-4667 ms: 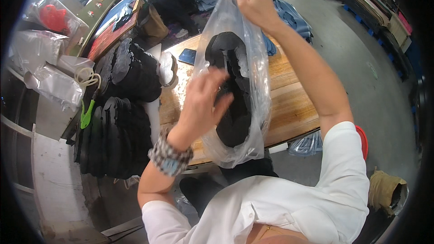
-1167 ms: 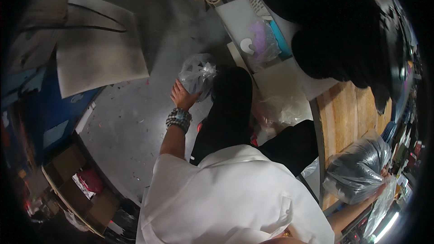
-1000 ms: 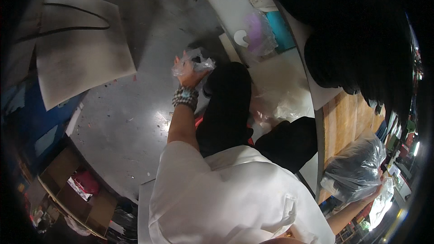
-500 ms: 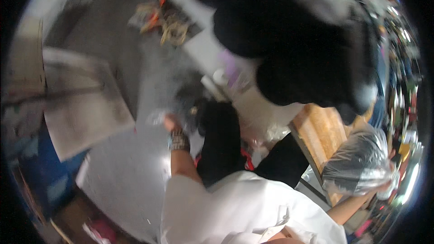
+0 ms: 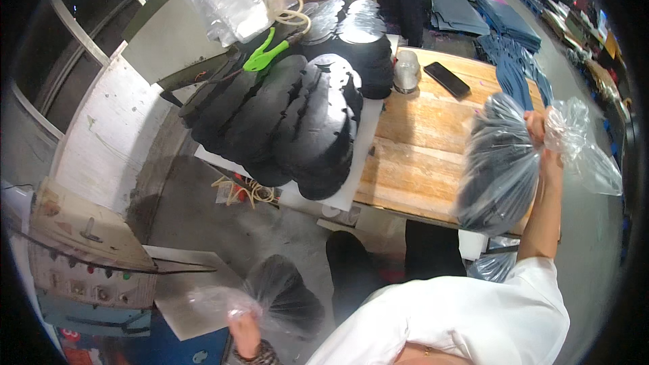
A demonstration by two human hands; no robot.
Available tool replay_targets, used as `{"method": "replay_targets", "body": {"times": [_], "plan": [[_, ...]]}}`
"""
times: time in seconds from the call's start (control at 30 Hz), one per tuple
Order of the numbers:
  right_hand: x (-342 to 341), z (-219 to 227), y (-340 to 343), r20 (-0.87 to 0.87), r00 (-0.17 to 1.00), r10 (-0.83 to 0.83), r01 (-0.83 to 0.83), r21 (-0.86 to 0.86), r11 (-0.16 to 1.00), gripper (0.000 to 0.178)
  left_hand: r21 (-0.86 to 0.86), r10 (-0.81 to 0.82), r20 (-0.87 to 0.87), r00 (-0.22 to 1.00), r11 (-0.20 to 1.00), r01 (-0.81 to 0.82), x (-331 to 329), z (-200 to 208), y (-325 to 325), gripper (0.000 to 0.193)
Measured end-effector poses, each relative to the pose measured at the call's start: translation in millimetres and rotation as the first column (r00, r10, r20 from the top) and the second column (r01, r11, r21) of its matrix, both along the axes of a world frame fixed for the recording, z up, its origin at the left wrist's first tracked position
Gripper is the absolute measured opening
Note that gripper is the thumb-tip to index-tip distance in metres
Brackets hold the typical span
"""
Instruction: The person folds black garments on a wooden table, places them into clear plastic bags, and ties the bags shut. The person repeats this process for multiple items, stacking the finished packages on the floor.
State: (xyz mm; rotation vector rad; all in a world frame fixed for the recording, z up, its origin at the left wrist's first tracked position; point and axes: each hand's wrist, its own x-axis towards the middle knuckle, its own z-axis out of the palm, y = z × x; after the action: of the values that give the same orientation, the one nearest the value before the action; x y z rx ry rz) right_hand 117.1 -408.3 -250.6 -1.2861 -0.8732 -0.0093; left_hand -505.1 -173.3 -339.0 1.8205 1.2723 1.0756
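Bagged black pieces are in both hands in the head view: the right hand [image 5: 539, 128] is closed on the gathered neck of a clear plastic bag [image 5: 500, 165] filled with dark flat pieces, holding it up over the right end of the wooden worktop [image 5: 422, 142], with the loose bag top [image 5: 583, 149] flaring out to the right of the fist. The left hand [image 5: 245, 330] is low at the bottom edge, fist shut on the twisted neck of a second clear bag [image 5: 280, 294] that holds a smaller clump of the same black pieces and hangs over the grey floor [image 5: 223, 230], well apart from the first bag. Half a second ago the view was turned down at the floor with the left hand reaching low beside the person's dark trouser leg; now it has swung back up to the worktop and the left hand has come up with its bag, so I judge that one more filled bag has been picked up. On the worktop lie overlapping stacks of black sole-shaped cutouts [image 5: 291, 122] on a white board [image 5: 362, 155], a green clamp [image 5: 263, 57] above them, a clear jar [image 5: 407, 71] and a dark phone [image 5: 447, 79].
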Motion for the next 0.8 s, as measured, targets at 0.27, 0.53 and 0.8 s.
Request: {"method": "replay_targets", "body": {"times": [0.27, 0.53, 0.8], "plan": [[-21, 56, -18, -0.515, 0.829, 0.216, 0.144, 0.571, 0.809, 0.034, 0.311, -0.534, 0.842, 0.071, 0.59, 0.745, 118, 239, 10, 0.021], [-27, 52, -43, -0.194, 0.907, 0.373, -0.223, 0.529, 0.819, 0.039, 0.363, -0.429, 0.875, -0.223, 0.278, 0.889, 269, 260, -6, 0.032], [-49, 42, -32, -0.428, 0.882, 0.196, -0.034, 0.356, 0.934, 0.043, 0.487, -0.164, 0.863, -0.478, 0.011, 0.874, 456, 216, -69, 0.024]]}}
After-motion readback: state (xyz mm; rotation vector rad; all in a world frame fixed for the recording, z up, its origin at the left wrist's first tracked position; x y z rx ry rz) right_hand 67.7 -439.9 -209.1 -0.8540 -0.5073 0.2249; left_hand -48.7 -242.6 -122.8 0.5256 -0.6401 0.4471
